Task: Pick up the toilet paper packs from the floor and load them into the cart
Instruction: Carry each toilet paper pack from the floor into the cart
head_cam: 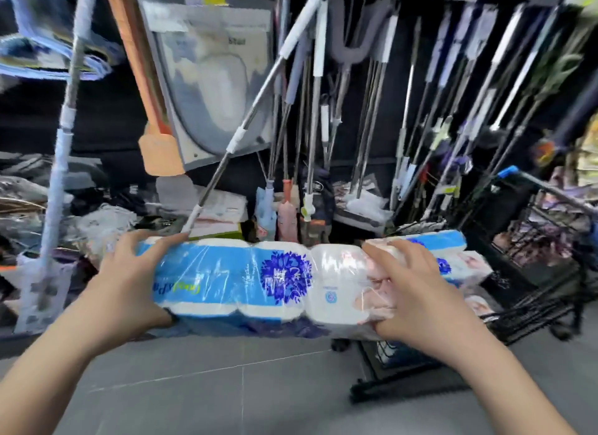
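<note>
A long toilet paper pack (259,279), blue and white with a dark blue flower print, hangs crosswise above the grey floor. My left hand (129,285) grips its left end and my right hand (411,292) grips it right of the middle, over the clear wrap. To the right stands the black wire cart (543,292) with a blue handle. Another toilet paper pack (459,259) lies in the cart, partly hidden behind my right hand and the held pack.
A dark shelf wall behind is crowded with hanging mop and broom handles (310,111) and a packaged toilet seat (213,78). A wrapped mop (55,188) leans at the left. Low shelves hold bagged goods. Grey floor tiles (226,386) lie below.
</note>
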`<move>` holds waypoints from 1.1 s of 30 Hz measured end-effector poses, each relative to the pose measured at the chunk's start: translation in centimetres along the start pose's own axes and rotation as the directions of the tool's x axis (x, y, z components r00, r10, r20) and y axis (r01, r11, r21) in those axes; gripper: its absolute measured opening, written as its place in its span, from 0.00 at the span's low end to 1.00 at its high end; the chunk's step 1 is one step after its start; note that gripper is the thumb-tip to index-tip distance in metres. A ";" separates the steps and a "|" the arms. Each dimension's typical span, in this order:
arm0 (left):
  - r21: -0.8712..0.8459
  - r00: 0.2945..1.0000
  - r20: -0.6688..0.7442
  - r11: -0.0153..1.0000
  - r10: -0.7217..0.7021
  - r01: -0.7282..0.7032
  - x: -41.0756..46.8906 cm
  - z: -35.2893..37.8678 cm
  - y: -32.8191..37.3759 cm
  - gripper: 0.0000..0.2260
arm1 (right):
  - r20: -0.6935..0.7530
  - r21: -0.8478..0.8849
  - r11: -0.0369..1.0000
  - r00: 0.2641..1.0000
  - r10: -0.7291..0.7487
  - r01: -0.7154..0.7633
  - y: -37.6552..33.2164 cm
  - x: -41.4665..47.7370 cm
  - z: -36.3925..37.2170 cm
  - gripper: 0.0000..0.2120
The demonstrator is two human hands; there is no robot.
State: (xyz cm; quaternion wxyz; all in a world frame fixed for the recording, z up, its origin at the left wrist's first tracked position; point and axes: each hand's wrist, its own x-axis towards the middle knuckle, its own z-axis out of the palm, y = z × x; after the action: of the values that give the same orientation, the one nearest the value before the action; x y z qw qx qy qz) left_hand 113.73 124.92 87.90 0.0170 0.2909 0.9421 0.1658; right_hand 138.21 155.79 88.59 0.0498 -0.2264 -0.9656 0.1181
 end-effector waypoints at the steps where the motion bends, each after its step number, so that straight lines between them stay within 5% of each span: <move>1: -0.005 0.999 0.020 0.999 0.035 -0.035 0.9 1.1 2.5 0.53 | -0.010 0.000 0.999 0.999 0.032 -0.032 2.5 -0.8 -0.4 0.57; 16: -0.055 0.892 0.174 0.909 0.416 -0.413 9.0 15.3 32.4 0.55 | -0.135 -0.054 0.901 0.897 0.421 -0.431 29.0 -11.1 -5.6 0.53; 33: -0.093 0.821 0.355 0.891 0.447 -0.444 22.2 26.5 48.8 0.56 | -0.060 -0.076 0.836 0.839 0.540 -0.544 46.5 -2.3 -6.6 0.56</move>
State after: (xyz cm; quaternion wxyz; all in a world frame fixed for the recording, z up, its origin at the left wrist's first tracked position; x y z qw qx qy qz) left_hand 125.16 183.13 80.07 0.1542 0.5284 0.8275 0.1108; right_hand 161.01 196.56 83.20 0.0216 -0.4945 -0.8653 0.0794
